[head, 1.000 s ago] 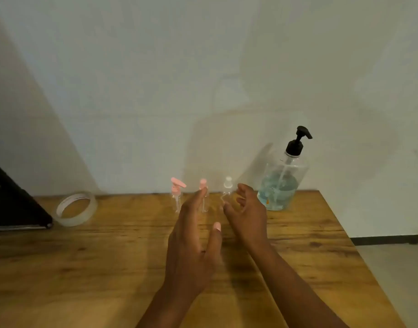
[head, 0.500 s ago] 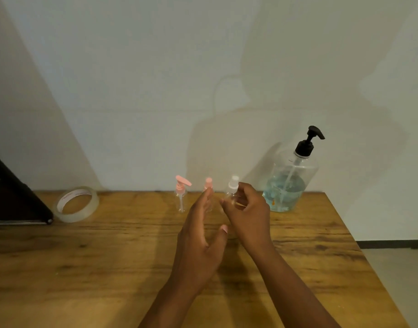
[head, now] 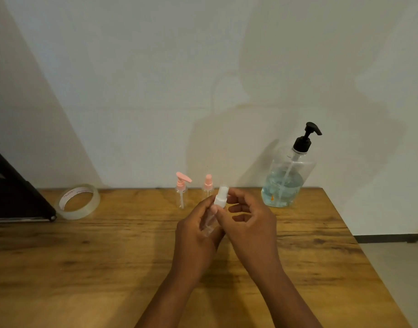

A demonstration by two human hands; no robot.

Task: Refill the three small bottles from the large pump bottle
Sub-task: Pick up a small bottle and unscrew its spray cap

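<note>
Clear small plastic spray bottle with white cap (head: 217, 207), held above the wooden worktop (head: 108, 256) | long axis tilted, cap up and away, base toward the person | left hand (head: 196, 235) grip wraps its body | right hand (head: 249, 224) grip pinches the cap | beyond the grip: two pink-topped clear bottles (head: 182, 190), upright | right of it: large clear pump bottle with black pump (head: 286, 176), blue liquid low inside

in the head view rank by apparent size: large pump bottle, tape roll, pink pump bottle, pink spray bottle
1. large pump bottle
2. tape roll
3. pink pump bottle and pink spray bottle: look much alike, the spray bottle's base is hidden, so unranked.
</note>
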